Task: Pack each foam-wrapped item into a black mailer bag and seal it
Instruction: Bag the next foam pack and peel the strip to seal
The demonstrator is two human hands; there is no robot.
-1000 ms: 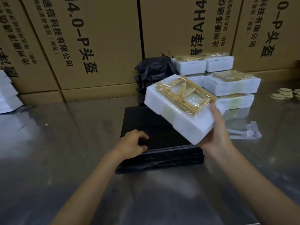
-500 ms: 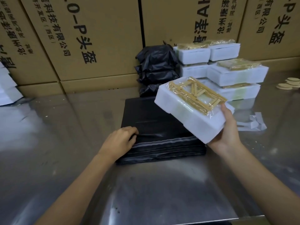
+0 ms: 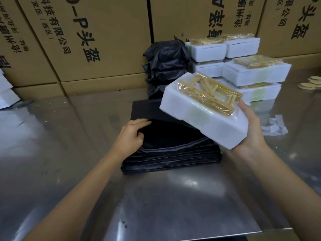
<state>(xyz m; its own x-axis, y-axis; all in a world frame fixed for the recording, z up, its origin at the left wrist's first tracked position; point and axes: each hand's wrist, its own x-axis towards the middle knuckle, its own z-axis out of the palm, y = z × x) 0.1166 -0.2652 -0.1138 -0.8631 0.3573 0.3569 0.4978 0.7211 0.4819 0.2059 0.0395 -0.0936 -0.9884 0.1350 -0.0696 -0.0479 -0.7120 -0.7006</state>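
I saw the left hand (image 3: 131,134) pinching up the top mailer bag (image 3: 166,136) on the stack, right hand (image 3: 250,129) gripping the foam-wrapped item (image 3: 199,115) just above its mouth w/ fingers curled underneath; risk was the mouth sagging shut & the corner snagging.

foam-wrapped item (image 3: 199,115): white, tilted, held above bags | black mailer bag (image 3: 166,136): top of stack, mouth lifted open

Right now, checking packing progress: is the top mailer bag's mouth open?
Open: the left hand lifts the top mailer bag layer, showing a dark gap.
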